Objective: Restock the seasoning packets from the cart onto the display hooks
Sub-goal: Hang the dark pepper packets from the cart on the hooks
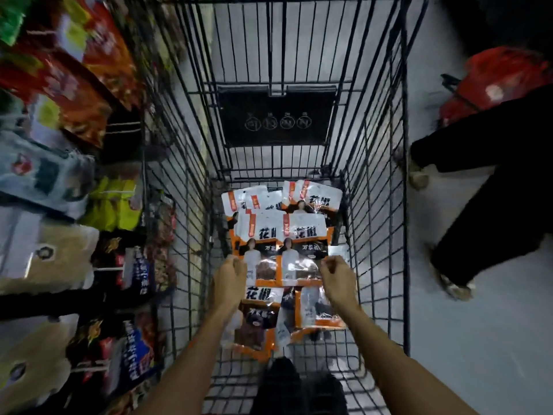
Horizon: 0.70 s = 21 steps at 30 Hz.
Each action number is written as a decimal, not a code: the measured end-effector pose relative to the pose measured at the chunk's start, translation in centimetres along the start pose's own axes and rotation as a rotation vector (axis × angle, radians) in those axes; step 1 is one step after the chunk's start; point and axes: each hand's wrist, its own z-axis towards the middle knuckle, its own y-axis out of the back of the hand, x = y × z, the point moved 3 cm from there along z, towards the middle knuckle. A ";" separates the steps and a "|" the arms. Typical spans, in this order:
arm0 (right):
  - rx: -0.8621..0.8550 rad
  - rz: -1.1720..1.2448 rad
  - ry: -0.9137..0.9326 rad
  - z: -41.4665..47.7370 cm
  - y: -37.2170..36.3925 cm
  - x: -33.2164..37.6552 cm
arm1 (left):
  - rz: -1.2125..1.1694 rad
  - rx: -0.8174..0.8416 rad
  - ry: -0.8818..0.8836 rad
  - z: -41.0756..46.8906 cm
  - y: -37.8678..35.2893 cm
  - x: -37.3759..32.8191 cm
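1. The seasoning packets (302,256) lie in a loose overlapping pile on the bottom of the cart (374,205). They are white and orange with black print and fill the near half of the basket floor.
2. The left hand (229,275) is lowered into the cart at the left edge of the pile. Its fingers (232,262) are curled together, just beside a middle-row packet. It cannot be told whether they pinch that packet.
3. The right hand (336,277) is lowered at the right edge of the pile. Its fingers (332,263) are curled together over a packet corner. It cannot be told whether they grip it.
4. The cart is black wire, seen from above. A black flap (276,118) with four round symbols stands at its far end.
5. To the left of the cart, a display (74,85) carries bagged goods in red, green, yellow and brown; the view there is blurred.
6. To the right, on the grey floor (478,339), a person's legs (493,190) in dark trousers are in view, with a red item (502,82) beyond them.
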 end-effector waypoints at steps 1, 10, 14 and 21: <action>0.004 -0.028 -0.006 1.4 -0.7 -0.3 | -0.008 0.000 0.019 1.3 -0.8 0.3; 0.053 -0.216 -0.105 8.4 -5.0 -2.9 | -0.071 0.062 0.139 8.9 -7.1 2.0; -0.018 -0.317 -0.132 8.7 -5.6 -3.1 | 0.115 0.010 0.146 9.8 -8.2 2.3; -0.062 -0.259 -0.196 9.0 -5.4 -3.7 | 0.130 -0.010 0.212 10.8 -8.5 3.0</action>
